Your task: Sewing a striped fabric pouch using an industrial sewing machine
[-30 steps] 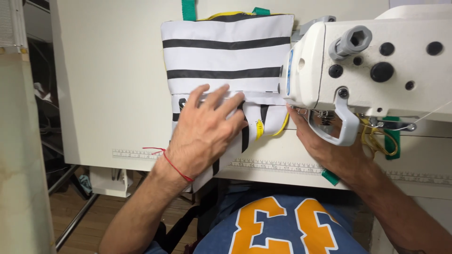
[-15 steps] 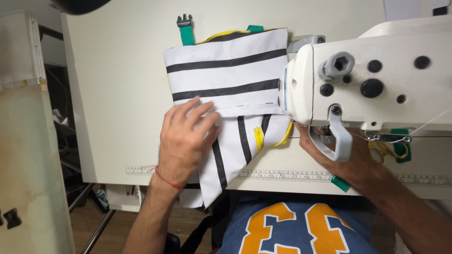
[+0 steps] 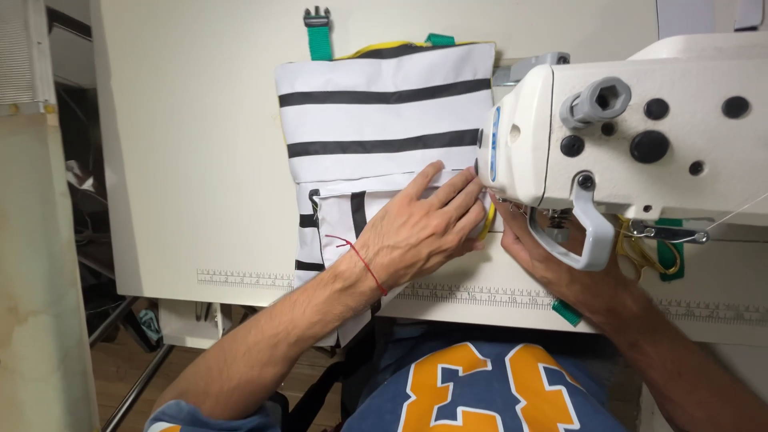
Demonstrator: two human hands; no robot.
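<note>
Head view: beside the sewing machine (image 3: 640, 120), the left hand (image 3: 420, 232) presses flat, unclenched, on striped fabric (image 3: 384, 112); the right hand (image 3: 552, 260) sits under the machine, grip unclear.

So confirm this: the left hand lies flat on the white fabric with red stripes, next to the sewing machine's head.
One thing is off: the stripes are black, not red. In the head view the left hand lies flat on the white fabric with black stripes, next to the sewing machine's head. The only red there is a thin thread round that wrist.
</note>
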